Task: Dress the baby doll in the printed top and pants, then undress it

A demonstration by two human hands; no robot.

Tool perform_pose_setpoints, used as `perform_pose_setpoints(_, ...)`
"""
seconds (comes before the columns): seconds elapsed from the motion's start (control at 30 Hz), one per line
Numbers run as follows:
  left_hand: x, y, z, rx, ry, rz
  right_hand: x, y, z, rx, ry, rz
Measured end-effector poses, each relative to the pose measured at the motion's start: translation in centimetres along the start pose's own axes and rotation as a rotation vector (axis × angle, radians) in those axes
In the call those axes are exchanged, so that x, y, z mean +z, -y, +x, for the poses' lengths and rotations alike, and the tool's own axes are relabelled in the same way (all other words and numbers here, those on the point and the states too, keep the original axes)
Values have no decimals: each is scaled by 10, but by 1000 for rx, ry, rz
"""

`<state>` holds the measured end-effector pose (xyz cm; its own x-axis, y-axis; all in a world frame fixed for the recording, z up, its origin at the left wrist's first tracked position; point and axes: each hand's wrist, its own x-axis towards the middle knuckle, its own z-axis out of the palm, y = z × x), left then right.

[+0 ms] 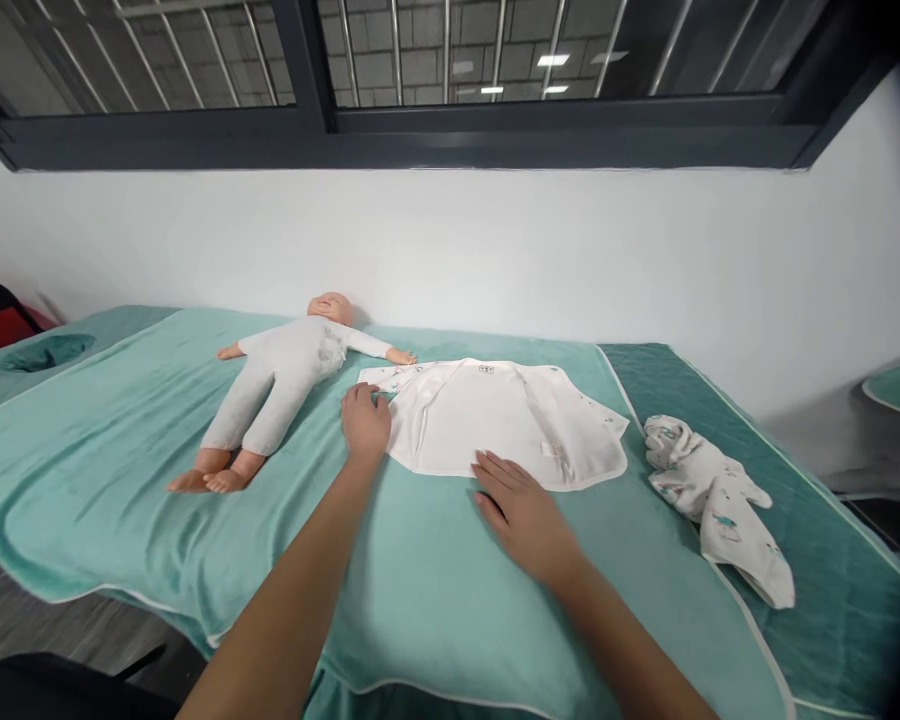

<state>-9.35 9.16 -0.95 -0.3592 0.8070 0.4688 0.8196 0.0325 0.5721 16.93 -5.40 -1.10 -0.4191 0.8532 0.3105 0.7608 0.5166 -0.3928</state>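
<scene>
A white baby shirt (pixel 487 420) lies spread open on the green blanket, its inside facing up. At its left side, by the sleeve, is my left hand (pixel 366 420), its fingers curled at the fabric edge; whether they pinch the cloth is hidden. My right hand (pixel 521 510) rests flat, fingers stretched out, on the shirt's lower edge. To the left a baby doll (pixel 285 370) with a white cloth body lies on its back, one arm reaching toward the shirt's sleeve.
Crumpled printed baby clothes (pixel 712 490) lie on the right of the padded bed. Light green blanket (pixel 420 580) covers most of it. Behind stands a white wall (pixel 450 250) below a dark-framed window (pixel 450 135). A black and red item (pixel 0 315) is at far left.
</scene>
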Motion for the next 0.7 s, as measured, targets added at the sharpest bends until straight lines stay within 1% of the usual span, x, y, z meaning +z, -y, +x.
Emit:
perform_pose_setpoints(0.1, -2, 0, 0, 3, 15, 2, -8, 3, -15, -16, 37, 67)
perform_pose_setpoints(0.17, -1, 0, 1, 0, 28, 8, -17, -5, -18, 21, 14, 103)
perform_pose_setpoints(0.23, 0, 0, 2, -7, 33, 17, -28, -25, -11, 104, -88, 111)
perform_pose_setpoints(0.33, 1, 0, 3, -19, 36, 29, -44, -69, 18, 248, -283, 65)
perform_pose_setpoints(0.4, 2, 0, 3, -23, 37, 36, -51, -100, 44, 330, -306, 5)
perform_pose_setpoints(0.47, 2, 1, 4, -24, 35, 42, -51, -124, 67, 343, -267, -76)
perform_pose_setpoints(0.53, 2, 1, 4, -25, 34, 49, -45, -140, 82, 317, -190, -185)
perform_pose_setpoints(0.63, 4, 2, 5, -33, 34, 63, -30, -152, 89, 319, -48, -341)
perform_pose_setpoints(0.7, 5, 2, 5, -44, 34, 74, -22, -155, 87, 334, 0, -403)
